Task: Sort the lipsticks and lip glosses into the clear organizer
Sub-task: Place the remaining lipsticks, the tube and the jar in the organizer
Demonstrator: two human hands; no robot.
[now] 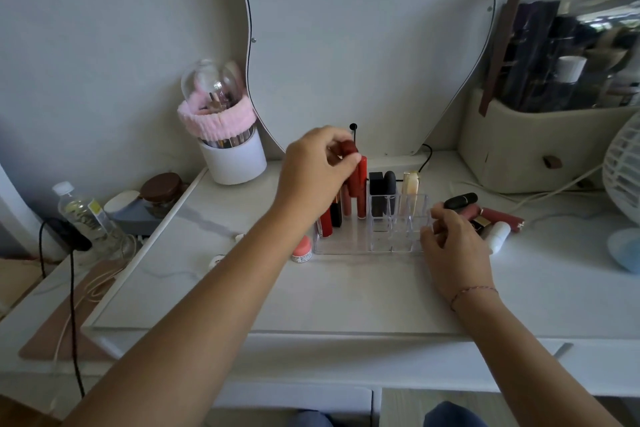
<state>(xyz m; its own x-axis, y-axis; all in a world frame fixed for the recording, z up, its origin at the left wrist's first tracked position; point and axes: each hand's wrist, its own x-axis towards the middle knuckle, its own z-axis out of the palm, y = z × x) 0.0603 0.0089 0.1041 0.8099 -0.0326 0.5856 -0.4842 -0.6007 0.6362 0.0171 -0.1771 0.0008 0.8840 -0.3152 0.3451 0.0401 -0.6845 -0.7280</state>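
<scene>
Left hand (pixel 317 172) pinches a dark red lip gloss (pixel 350 166) by its cap, above the clear organizer's (pixel 372 236) left compartments. Right hand (pixel 453 246) curls loosely against the organizer's right end, gripping nothing I can make out. Just beyond it, loose lipsticks (pixel 485 215) lie on the tabletop (pixel 346 295).

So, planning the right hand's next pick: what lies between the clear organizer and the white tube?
In the head view, only the right hand lies between clear organizer and white tube.

The white counter (pixel 346 291) carries the clear organizer (pixel 374 236), loose lipsticks (pixel 485 215) beside its right end, a white brush pot (pixel 232 161), and a beige case (pixel 526 152).
</scene>
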